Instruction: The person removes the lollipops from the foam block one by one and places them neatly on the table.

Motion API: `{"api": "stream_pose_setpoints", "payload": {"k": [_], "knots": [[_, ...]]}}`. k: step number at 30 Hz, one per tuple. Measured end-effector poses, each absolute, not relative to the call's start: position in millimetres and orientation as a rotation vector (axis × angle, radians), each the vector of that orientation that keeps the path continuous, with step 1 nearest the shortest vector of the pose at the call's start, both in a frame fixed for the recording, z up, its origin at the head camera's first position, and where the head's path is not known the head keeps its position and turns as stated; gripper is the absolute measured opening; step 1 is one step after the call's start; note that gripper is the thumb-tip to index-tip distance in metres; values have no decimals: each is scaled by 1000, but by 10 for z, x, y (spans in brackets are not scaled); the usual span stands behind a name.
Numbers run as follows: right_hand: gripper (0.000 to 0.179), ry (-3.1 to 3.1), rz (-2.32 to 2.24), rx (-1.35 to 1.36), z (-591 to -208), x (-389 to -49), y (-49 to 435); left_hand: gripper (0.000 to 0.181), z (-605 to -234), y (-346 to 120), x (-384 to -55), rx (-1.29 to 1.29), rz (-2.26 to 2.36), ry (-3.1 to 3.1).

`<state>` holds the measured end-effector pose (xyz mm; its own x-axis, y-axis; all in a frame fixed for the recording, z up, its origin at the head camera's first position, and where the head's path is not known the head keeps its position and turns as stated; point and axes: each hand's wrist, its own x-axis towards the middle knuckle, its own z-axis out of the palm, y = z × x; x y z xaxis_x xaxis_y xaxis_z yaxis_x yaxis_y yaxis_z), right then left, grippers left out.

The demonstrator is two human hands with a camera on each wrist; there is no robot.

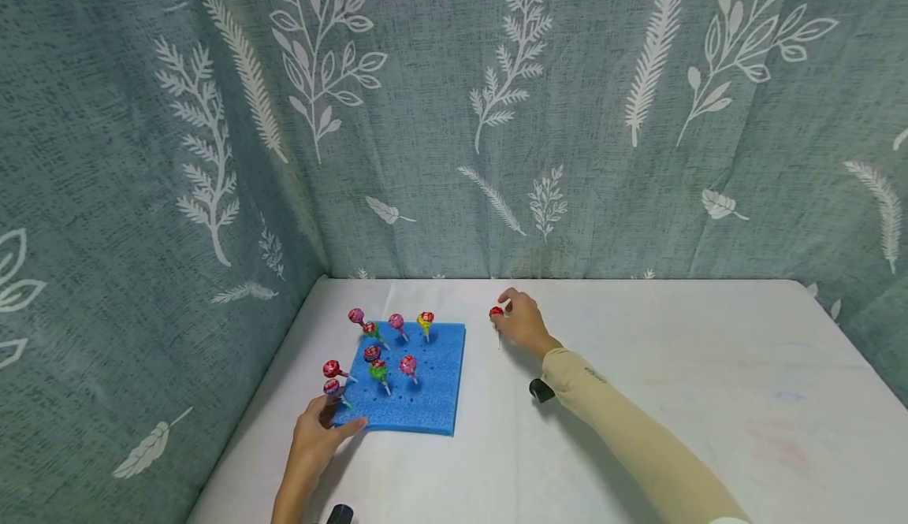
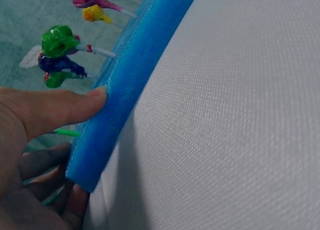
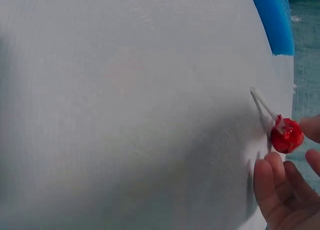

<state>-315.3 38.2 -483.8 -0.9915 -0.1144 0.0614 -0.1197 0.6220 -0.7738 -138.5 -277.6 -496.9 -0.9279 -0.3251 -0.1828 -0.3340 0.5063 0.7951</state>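
- At the far left, a grey-green fabric curtain (image 1: 71, 130) printed with white leaves hangs beside the table and continues along its far side.
- Next, at eight o'clock from the middle of the square blue foam board (image 1: 433, 407) (twelve being its far edge), the bare left hand (image 1: 312, 432) grips the board's near-left corner, thumb on the near edge and fingers round the left side, parted only by the corner itself.
- Just above those fingers, a purple-wrapped lollipop (image 1: 331, 387) leans outward at nine o'clock, with a dark-red wrapped lollipop (image 1: 331, 369) beside it.
- Over the rest of the board, seven more lollipops in pink, green, dark red and yellow wrappers stand by their sticks, mostly between ten and one o'clock and near the centre.
- At two o'clock, off the board, a bright-red wrapped lollipop (image 1: 496, 313) is head up, its white stick pointing down to the table.
- Just right of it, the bare right hand (image 1: 523, 325) pinches its head, thumb and finger nearly closed, other fingers loosely bent.
- Rightmost, a beige sleeve (image 1: 624, 433) runs toward five o'clock above the white cloth-covered table (image 1: 709, 366).
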Motion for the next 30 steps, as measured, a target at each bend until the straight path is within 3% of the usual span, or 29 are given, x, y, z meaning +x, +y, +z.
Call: {"api": "stream_pose_setpoints", "payload": {"k": [9, 30], "knots": [[21, -2636, 1379, 412, -4682, -3096, 417, 85, -4965, -2785, -1389, -593, 1446, 2720], [19, -2578, 1507, 529, -4316, -2973, 147, 82, -4979, -2779, -1378, -578, 1505, 2704]]}}
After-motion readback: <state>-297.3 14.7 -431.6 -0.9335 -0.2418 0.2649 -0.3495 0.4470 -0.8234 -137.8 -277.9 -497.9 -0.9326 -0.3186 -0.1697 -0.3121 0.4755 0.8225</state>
